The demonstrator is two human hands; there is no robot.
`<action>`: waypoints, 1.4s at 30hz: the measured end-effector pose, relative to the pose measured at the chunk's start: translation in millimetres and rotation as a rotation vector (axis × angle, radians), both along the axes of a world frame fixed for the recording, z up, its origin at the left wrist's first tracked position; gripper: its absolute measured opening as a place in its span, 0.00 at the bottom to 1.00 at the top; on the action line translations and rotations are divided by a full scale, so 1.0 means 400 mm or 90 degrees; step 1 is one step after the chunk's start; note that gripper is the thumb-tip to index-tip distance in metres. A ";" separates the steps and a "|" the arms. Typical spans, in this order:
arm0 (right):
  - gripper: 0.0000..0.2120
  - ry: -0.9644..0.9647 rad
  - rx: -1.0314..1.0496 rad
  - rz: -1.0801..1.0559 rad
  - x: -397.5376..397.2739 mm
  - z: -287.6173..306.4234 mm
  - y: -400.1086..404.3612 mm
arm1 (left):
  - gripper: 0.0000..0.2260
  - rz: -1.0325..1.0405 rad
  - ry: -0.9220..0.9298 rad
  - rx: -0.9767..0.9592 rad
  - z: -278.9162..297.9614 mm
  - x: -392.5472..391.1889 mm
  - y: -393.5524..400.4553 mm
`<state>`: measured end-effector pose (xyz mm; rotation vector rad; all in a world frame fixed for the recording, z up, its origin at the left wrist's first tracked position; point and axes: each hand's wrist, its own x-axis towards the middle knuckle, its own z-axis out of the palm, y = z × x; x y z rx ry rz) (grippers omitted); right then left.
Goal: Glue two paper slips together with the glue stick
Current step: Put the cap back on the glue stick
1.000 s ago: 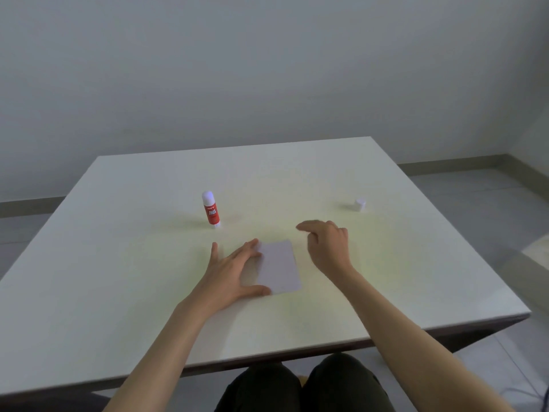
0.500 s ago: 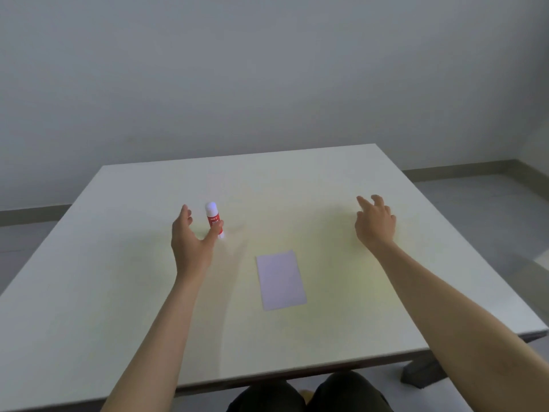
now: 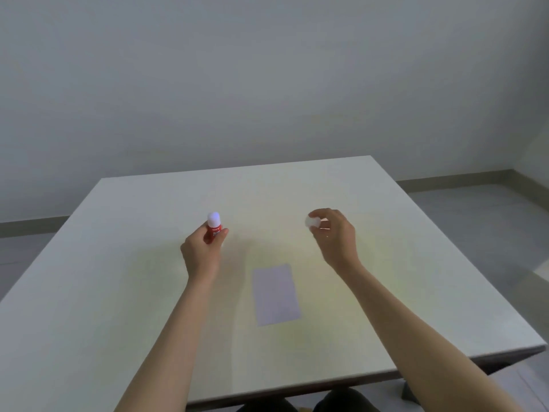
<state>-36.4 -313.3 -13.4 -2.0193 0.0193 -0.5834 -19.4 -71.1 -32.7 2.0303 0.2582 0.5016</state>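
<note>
Pale tabletop [image 3: 118,263] bore the slip [image 3: 276,294]; beyond it the left hand [image 3: 202,251] gripped the glue [image 3: 213,230], the right hand [image 3: 334,236] pinched the cap [image 3: 312,222] — probably for recapping.

Table [image 3: 118,292]: smooth top, pale, dull shine, looks like coated board. 
Paper slip [image 3: 276,294]: thin flat paper, matt, pale purple-white. 
Glue stick [image 3: 214,228]: smooth plastic, red body a bit shiny, white tip. 
Small white cap [image 3: 312,222]: looks like plastic, blurred. 
Wall [image 3: 267,84]: plain, matt, painted. 
Floor [image 3: 475,218]: grey, smooth, slight shine.
</note>
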 end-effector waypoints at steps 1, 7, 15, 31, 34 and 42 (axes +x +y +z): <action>0.06 0.015 0.075 0.028 -0.009 0.017 0.029 | 0.07 -0.014 -0.017 -0.001 0.009 -0.008 -0.009; 0.08 0.043 0.279 0.179 -0.077 0.091 0.134 | 0.22 -0.098 -0.128 0.077 0.079 -0.070 -0.052; 0.07 0.043 0.295 0.197 -0.116 0.098 0.145 | 0.14 -0.123 -0.189 0.235 0.122 -0.124 -0.071; 0.09 0.061 0.105 0.218 -0.112 0.098 0.113 | 0.12 -0.185 -0.233 0.387 0.138 -0.140 -0.060; 0.08 0.068 0.017 0.200 -0.109 0.107 0.113 | 0.11 -0.192 -0.227 0.406 0.141 -0.147 -0.073; 0.17 0.064 -0.128 0.208 -0.099 0.105 0.090 | 0.11 -0.173 -0.200 0.375 0.143 -0.149 -0.095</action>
